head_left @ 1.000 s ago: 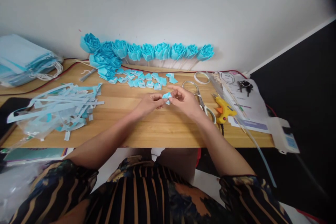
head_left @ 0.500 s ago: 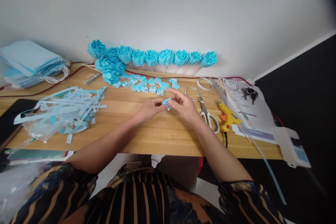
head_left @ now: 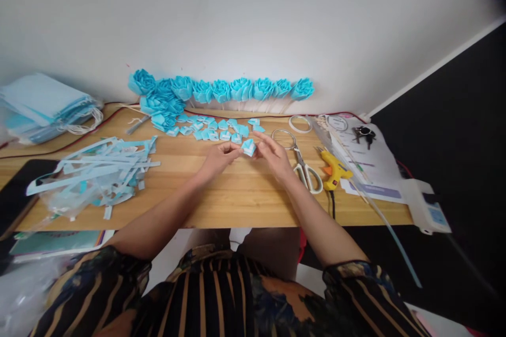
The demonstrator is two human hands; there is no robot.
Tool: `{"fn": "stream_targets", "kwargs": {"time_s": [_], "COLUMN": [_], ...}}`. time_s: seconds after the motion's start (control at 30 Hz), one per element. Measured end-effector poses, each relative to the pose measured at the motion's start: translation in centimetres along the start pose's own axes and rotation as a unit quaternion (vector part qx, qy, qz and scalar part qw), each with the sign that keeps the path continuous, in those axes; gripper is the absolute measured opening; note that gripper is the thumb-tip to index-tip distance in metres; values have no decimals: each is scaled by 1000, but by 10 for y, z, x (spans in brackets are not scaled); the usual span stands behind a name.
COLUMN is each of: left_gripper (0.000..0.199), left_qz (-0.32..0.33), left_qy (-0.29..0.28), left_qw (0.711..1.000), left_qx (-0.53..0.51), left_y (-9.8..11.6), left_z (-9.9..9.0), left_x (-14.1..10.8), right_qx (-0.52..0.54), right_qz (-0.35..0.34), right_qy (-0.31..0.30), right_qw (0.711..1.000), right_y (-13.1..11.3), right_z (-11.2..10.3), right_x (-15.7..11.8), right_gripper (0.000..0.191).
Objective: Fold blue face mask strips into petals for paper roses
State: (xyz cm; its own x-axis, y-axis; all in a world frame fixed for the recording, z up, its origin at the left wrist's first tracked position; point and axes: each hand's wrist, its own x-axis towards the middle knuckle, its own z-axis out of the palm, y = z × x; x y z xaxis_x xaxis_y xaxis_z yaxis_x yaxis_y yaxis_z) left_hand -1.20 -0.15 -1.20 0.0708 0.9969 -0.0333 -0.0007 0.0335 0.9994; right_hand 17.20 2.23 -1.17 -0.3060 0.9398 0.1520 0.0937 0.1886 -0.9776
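Note:
A small folded light-blue petal (head_left: 249, 147), with a white patch on its face, is held up between my hands just above the wooden table. My left hand (head_left: 220, 161) pinches its left edge between thumb and fingertips. On the other side, the thumb and fingers of my right hand (head_left: 274, 158) close on the right edge, the index finger reaching up over it. Several similar folded petals (head_left: 212, 136) lie loose just beyond my hands. Behind them, finished blue flowers (head_left: 241, 89) on thin sticks lean in a row against the wall, with more heaped at the left.
Blue and white strips (head_left: 105, 168) lie piled at left beside a dark phone-like slab (head_left: 23, 189) and a bagged stack of blue sheets (head_left: 47, 105). At right are scissors (head_left: 306, 171), tape rolls (head_left: 300, 124), a yellow glue gun (head_left: 335, 168), keys (head_left: 364, 134) and papers (head_left: 379, 158).
The petal has turned so its broad face with the white patch shows. My fingers have shifted outward to its edges. The whole view has tilted slightly.

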Motion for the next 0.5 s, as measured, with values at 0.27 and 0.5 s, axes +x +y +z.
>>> {"fn": "stream_targets", "kwargs": {"time_s": [0.27, 0.5], "left_gripper": [35, 29], "left_qz": [39, 26], "left_qy": [-20, -28], "left_qw": [999, 999], "left_qx": [2, -13], "left_y": [-3, 1], "left_z": [1, 1], "left_x": [4, 2], "right_qx": [-61, -128], "right_qz": [-27, -73], "right_qy": [-29, -54], "right_qw": [997, 988], "right_y": [0, 2], "right_z": [7, 14], "right_x": [-1, -5], "right_gripper": [61, 56]}}
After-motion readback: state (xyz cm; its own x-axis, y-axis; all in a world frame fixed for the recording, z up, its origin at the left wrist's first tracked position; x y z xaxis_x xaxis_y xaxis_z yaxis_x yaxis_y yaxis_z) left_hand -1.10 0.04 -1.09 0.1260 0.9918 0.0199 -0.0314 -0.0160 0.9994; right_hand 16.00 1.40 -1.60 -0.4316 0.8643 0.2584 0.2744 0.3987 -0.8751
